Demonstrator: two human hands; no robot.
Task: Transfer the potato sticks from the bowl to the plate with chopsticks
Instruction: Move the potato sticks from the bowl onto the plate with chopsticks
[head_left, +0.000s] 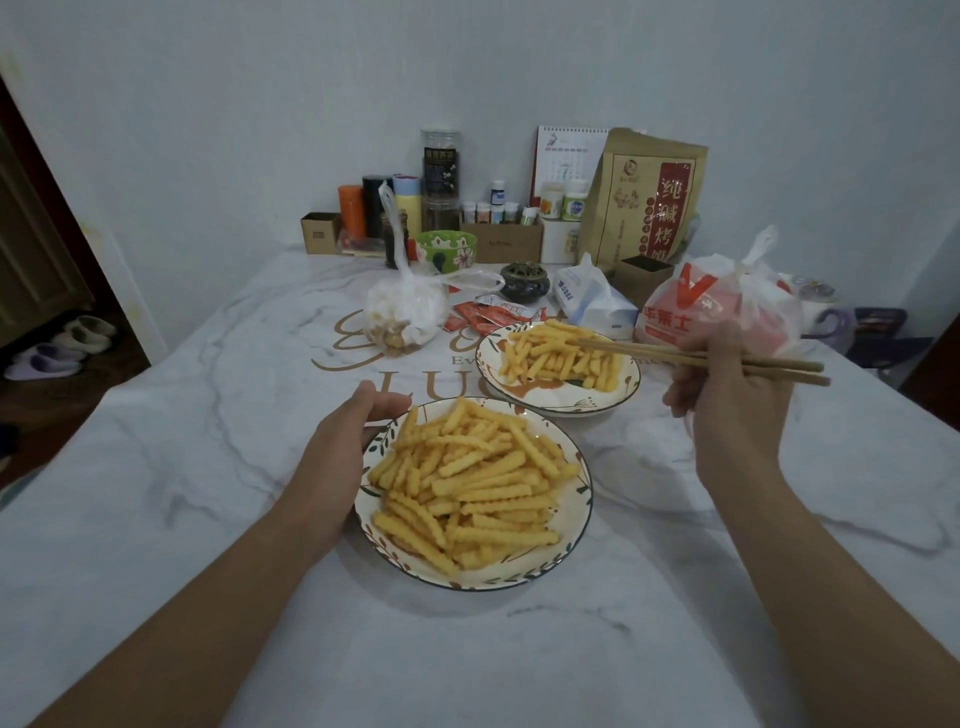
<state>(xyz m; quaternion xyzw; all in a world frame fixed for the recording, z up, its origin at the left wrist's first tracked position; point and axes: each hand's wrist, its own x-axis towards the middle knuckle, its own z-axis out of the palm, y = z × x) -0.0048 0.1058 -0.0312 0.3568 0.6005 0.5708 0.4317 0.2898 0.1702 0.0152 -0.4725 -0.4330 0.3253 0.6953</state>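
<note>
A patterned near dish (574, 525) holds a big heap of crinkle-cut potato sticks (478, 483). Behind it to the right, a second patterned dish (563, 399) carries a smaller pile of sticks (558, 358). My left hand (345, 441) cups the near dish's left rim, thumb by the far edge. My right hand (737, 400) grips a pair of wooden chopsticks (691, 357). Their tips reach over the far dish's pile; I cannot tell whether a stick is pinched between them.
On the marble-patterned table, a clear plastic bag (405, 312), red sauce packets (483, 318), a tissue pack (592, 304) and a red-and-white bag (722, 306) sit behind the dishes. Bottles, boxes, a green bowl (447, 249) and a brown paper bag (649, 202) line the wall.
</note>
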